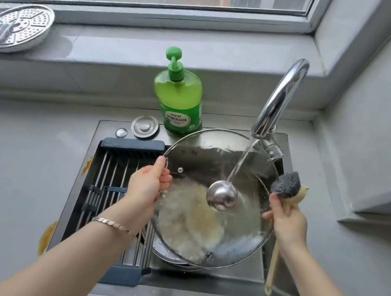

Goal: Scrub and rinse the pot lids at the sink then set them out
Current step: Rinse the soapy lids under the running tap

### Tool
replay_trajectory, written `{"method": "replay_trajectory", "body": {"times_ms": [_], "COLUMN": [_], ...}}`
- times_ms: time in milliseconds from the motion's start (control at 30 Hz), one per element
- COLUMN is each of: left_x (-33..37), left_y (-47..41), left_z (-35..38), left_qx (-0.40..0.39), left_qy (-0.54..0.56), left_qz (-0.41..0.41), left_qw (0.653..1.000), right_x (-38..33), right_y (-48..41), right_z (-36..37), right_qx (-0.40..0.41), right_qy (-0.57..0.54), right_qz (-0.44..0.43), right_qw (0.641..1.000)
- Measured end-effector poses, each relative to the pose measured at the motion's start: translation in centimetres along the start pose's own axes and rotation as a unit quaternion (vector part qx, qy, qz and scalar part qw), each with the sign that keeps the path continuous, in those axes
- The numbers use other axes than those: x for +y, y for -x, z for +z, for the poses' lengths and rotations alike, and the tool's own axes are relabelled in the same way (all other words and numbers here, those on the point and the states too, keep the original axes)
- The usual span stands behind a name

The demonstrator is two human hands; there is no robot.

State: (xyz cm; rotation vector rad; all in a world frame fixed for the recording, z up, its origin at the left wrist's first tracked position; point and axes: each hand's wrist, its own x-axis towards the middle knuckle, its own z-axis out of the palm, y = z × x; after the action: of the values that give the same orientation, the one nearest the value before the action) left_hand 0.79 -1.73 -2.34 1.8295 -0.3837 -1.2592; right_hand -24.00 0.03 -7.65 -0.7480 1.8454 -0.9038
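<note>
Mid-rinse I reckon: left hand (148,186) grips the rim of the glass lid (188,218), tilted over the sink (218,287) under the running tap (279,97), right hand (285,219) is curled round the brush (285,185), foam on the glass, setting out not yet done.

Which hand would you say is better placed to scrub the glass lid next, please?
The right hand: it grips the brush, whose head sits at the right rim of the glass lid, while the left hand holds the left rim under the tap water.

Bare forearms (85,253), a rose-gold link bracelet (114,226) on the left wrist.
</note>
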Motion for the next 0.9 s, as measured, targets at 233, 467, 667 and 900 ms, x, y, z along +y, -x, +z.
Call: {"method": "replay_trajectory", "body": {"times_ms": [233,467,667,900], "left_x": [0.2,-0.8,-1.5,-1.8], "left_y": [2.7,2.7,2.6,0.1], "left_z": [-1.0,-1.3,-1.9,-3.0], "left_qx": [0.025,0.062,-0.045,-0.213], "left_qy": [-0.052,0.041,0.096,0.145], "left_qz": [0.242,0.251,0.305,0.084], "left_qw": [0.969,0.965,0.946,0.963], "right_x": [3.6,3.4,3.7,3.8], "right_y": [1.3,1.4,1.3,1.8], "right_z": [4.7,3.3,1.4,0.5], "right_qx": [-0.097,-0.177,-0.274,-0.222], "right_qy": [-0.362,-0.372,-0.323,-0.368], "right_qz": [0.331,0.304,0.291,0.186], "right_qw": [0.866,0.859,0.858,0.884]}}
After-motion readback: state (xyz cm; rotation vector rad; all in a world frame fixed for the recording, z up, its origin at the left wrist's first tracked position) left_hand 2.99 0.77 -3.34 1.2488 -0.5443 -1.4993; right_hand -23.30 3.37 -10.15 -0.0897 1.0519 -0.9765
